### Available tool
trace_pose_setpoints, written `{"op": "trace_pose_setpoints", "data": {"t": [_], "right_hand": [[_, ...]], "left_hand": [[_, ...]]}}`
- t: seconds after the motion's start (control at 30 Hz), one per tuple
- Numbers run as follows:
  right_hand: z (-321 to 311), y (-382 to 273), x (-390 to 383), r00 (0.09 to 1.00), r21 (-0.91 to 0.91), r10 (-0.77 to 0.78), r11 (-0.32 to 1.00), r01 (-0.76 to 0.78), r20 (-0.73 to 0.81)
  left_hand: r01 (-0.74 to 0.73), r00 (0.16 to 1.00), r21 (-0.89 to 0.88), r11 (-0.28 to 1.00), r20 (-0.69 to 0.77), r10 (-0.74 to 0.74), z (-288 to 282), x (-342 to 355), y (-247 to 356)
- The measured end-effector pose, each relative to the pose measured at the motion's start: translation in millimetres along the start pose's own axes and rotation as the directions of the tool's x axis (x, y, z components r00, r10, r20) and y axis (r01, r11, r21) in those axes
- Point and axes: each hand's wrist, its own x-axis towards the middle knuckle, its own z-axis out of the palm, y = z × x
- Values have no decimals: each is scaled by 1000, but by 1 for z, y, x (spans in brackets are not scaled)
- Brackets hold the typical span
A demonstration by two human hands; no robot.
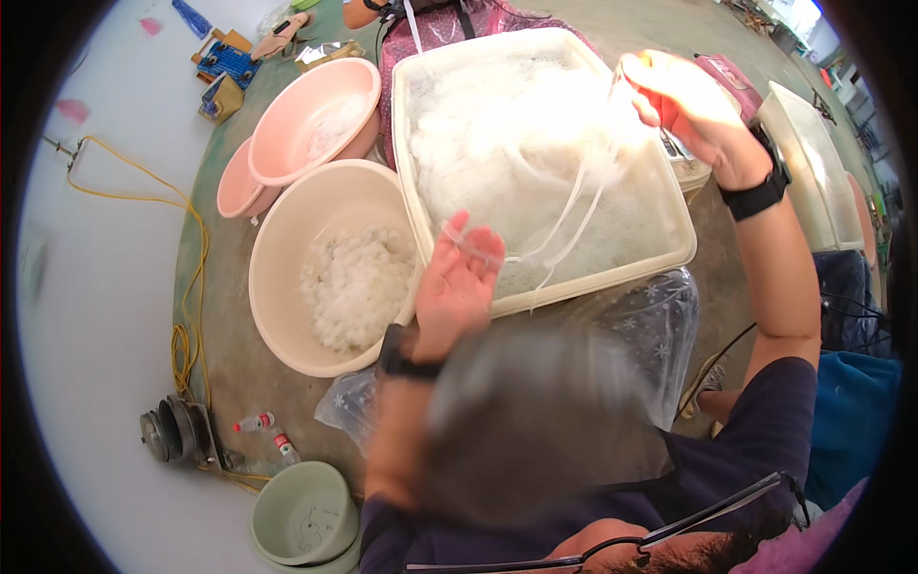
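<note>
A large cream tray stands before me, with a mass of white fluffy fibre in it. Over its near left edge is my left hand, palm up and fingers loosely curled, a thin white strand crossing the fingers. The slack white strands run from there up to the far right, where my right hand is raised with its fingers drawn together on them. Strong glare washes out that hand's fingertips and the fibre beside them.
Left of the tray, a cream basin holds many small white lumps. Pink basins stand behind it. Green basins, bottles and a yellow hose are at lower left. Another pale tray is at right.
</note>
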Motion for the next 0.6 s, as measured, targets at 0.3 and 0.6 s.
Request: {"op": "trace_pose_setpoints", "data": {"t": [0.3,0.6], "right_hand": [[23,-56,14,947,-264,-285,911,316,149],[115,17,-52,658,-479,-210,533,697,723]], "left_hand": [[309,941,344,887,-247,-232,-100,-91,-49],[-57,994,634,771,-37,104,-27,-77,56]]}}
